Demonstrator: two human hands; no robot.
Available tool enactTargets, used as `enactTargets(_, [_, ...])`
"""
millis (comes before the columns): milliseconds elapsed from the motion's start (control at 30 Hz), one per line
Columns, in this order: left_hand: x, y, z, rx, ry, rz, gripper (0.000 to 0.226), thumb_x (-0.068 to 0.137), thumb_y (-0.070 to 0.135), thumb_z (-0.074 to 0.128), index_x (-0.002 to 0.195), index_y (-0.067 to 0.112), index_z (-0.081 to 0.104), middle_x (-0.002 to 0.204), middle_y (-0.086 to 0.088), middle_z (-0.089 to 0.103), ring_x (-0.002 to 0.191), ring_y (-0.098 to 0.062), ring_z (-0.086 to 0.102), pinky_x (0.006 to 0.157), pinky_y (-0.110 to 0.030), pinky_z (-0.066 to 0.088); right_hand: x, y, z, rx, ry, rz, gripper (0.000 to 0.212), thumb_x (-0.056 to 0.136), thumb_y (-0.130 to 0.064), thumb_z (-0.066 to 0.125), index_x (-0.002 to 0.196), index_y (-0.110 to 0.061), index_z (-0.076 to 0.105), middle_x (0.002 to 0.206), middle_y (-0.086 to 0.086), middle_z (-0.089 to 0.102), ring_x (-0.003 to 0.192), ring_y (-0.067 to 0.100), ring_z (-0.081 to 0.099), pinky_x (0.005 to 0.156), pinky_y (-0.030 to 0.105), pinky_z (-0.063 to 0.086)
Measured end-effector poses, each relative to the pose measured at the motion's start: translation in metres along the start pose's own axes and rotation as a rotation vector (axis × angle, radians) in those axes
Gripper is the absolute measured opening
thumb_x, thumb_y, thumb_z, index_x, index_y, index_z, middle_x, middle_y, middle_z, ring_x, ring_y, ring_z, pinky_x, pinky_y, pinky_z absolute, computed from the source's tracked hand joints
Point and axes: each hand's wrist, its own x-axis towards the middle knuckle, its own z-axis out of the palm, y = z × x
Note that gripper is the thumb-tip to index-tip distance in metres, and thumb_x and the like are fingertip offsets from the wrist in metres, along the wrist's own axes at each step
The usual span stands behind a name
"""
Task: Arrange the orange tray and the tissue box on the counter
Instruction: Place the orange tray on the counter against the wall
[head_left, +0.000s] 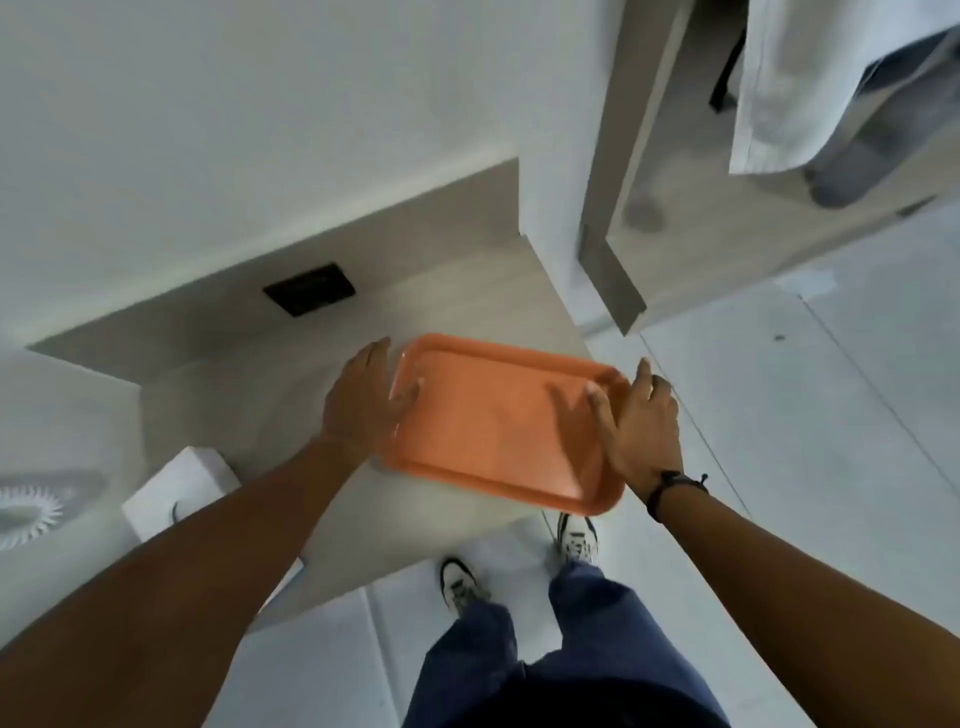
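Note:
An empty orange tray lies at the right end of the beige counter, its near right corner jutting past the counter's edge. My left hand grips the tray's left short rim, thumb inside. My right hand holds the right short rim, thumb resting on the tray's floor. A white tissue box stands on the counter to the left, partly hidden behind my left forearm.
A dark socket plate sits in the backsplash behind the tray. A white fringed object lies at the far left. A wooden door frame rises on the right. White cloth hangs beyond it. My feet stand on pale floor tiles.

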Motion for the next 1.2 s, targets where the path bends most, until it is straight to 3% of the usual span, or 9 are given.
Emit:
enactTargets(67, [0.002, 0.001, 0.01, -0.028, -0.09, -0.128, 0.093, 0.096, 0.057, 0.068, 0.166, 0.008, 0.03, 0.166, -0.018, 0.041, 0.153, -0.035, 0.04, 0.123, -0.049, 0.037, -0.006, 0.015, 0.011, 0.044, 0.001, 0.131, 0.092, 0.103, -0.068, 0.045, 0.164, -0.003, 0.025, 0.155, 0.031, 0.045, 0.138, 0.052, 0.05, 0.111, 0.061, 0.047])
enactTargets(133, [0.0, 0.0, 0.018, -0.041, -0.129, -0.229, 0.087, 0.095, 0.056, 0.071, 0.158, 0.006, 0.04, 0.151, -0.023, 0.055, 0.141, -0.041, 0.053, 0.112, -0.05, 0.045, -0.014, 0.03, 0.024, 0.076, -0.021, 0.228, 0.082, 0.104, -0.061, 0.05, 0.156, 0.001, 0.037, 0.148, 0.031, 0.051, 0.13, 0.051, 0.057, 0.107, 0.058, 0.051])
enactTargets(267, [-0.003, -0.004, 0.034, -0.106, -0.086, -0.288, 0.04, 0.097, 0.047, 0.07, 0.117, 0.013, 0.073, 0.105, -0.014, 0.078, 0.104, -0.039, 0.073, 0.092, -0.045, 0.056, -0.017, 0.035, 0.042, 0.134, -0.071, 0.301, 0.049, 0.106, -0.045, 0.057, 0.13, -0.002, 0.059, 0.126, 0.022, 0.069, 0.108, 0.041, 0.07, 0.095, 0.052, 0.061])
enactTargets(400, [-0.002, -0.008, 0.044, -0.199, -0.029, -0.393, 0.024, 0.1, 0.031, 0.069, 0.104, 0.01, 0.079, 0.096, -0.016, 0.079, 0.094, -0.039, 0.073, 0.086, -0.041, 0.055, -0.008, 0.035, 0.053, 0.139, -0.034, 0.369, 0.029, 0.109, -0.022, 0.051, 0.125, 0.0, 0.062, 0.118, 0.022, 0.074, 0.106, 0.043, 0.071, 0.092, 0.049, 0.059])
enactTargets(533, [-0.004, -0.022, 0.049, -0.255, 0.025, -0.447, 0.025, 0.1, 0.017, 0.064, 0.08, 0.005, 0.073, 0.076, -0.015, 0.072, 0.07, -0.03, 0.064, 0.074, -0.041, 0.056, 0.01, 0.029, 0.058, 0.092, -0.029, 0.339, 0.028, 0.109, -0.019, 0.051, 0.127, 0.0, 0.062, 0.119, 0.022, 0.074, 0.107, 0.043, 0.07, 0.089, 0.047, 0.056])
enactTargets(667, [-0.01, -0.041, 0.046, -0.314, 0.065, -0.548, 0.029, 0.1, 0.019, 0.064, 0.083, -0.002, 0.075, 0.076, -0.019, 0.072, 0.067, -0.031, 0.062, 0.067, -0.035, 0.047, 0.034, 0.007, 0.067, 0.044, -0.064, 0.251, 0.028, 0.108, -0.018, 0.052, 0.127, 0.0, 0.062, 0.121, 0.023, 0.074, 0.109, 0.043, 0.07, 0.086, 0.043, 0.053])
enactTargets(900, [-0.021, -0.084, 0.038, -0.384, 0.163, -0.696, 0.031, 0.101, 0.023, 0.064, 0.079, 0.005, 0.073, 0.066, -0.001, 0.062, 0.061, -0.021, 0.057, 0.069, -0.031, 0.043, 0.078, -0.053, 0.089, -0.013, -0.107, 0.089, 0.03, 0.107, -0.016, 0.051, 0.129, 0.001, 0.062, 0.125, 0.025, 0.073, 0.115, 0.047, 0.069, 0.097, 0.052, 0.057])
enactTargets(1133, [-0.023, -0.131, 0.032, -0.432, 0.28, -0.767, 0.031, 0.102, 0.025, 0.063, 0.075, 0.011, 0.067, 0.071, -0.004, 0.067, 0.067, -0.023, 0.063, 0.067, -0.036, 0.053, 0.11, -0.118, 0.128, -0.051, -0.147, -0.038, 0.031, 0.106, -0.013, 0.049, 0.13, 0.004, 0.061, 0.127, 0.028, 0.071, 0.121, 0.05, 0.065, 0.097, 0.051, 0.054])
enactTargets(1200, [-0.021, -0.14, 0.03, -0.442, 0.287, -0.76, 0.03, 0.103, 0.026, 0.062, 0.082, 0.007, 0.072, 0.077, -0.01, 0.073, 0.072, -0.028, 0.069, 0.07, -0.039, 0.058, 0.118, -0.131, 0.135, -0.05, -0.146, -0.048, 0.031, 0.106, -0.012, 0.049, 0.129, 0.005, 0.061, 0.127, 0.029, 0.071, 0.12, 0.051, 0.065, 0.097, 0.051, 0.054])
